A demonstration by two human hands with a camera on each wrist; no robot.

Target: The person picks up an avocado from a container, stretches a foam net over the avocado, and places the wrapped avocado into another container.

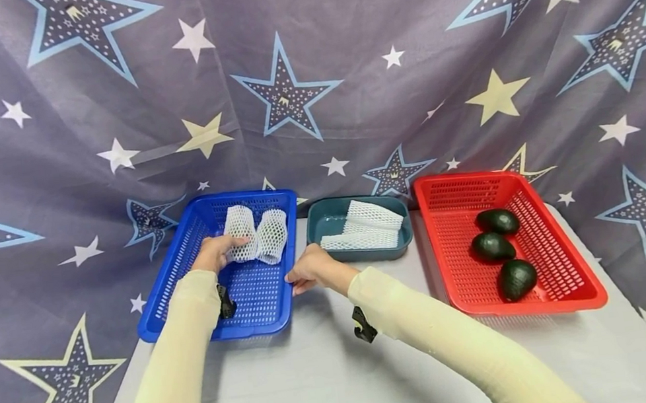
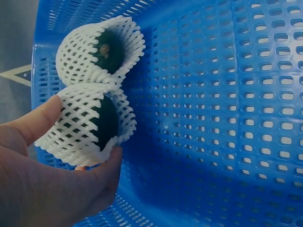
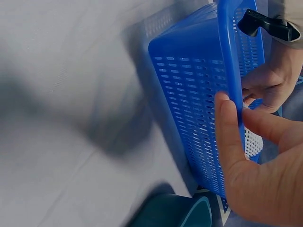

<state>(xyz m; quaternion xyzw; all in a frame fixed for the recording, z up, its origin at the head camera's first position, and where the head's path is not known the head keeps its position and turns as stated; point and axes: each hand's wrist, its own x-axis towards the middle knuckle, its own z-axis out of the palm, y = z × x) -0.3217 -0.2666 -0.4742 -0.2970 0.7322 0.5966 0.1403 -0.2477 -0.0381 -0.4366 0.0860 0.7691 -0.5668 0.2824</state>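
Three avocados (image 1: 492, 246) in red basket (image 1: 526, 305); left hand (image 2: 52, 179) round netted avocado (image 2: 78, 123); right hand (image 3: 265, 177) round blue rim (image 3: 230, 61)

Netting (image 2: 78, 124) partly hides the fruit (image 2: 108, 125) in the left hand (image 2: 54, 182). Beside the right hand (image 3: 265, 172), whose fingers cover some basket rim (image 3: 228, 47), the tray (image 3: 163, 213) is cut off by the right wrist view's bottom edge.

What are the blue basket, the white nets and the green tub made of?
Blue basket: looks like hard plastic, smooth and slightly shiny, with neat slots and glossy highlights.
White nets: probably soft foam, matte; their thick, puffy strands curve around the dark fruit.
Green tub: perhaps plastic, with smooth sides and a faint sheen, but I can't be sure.
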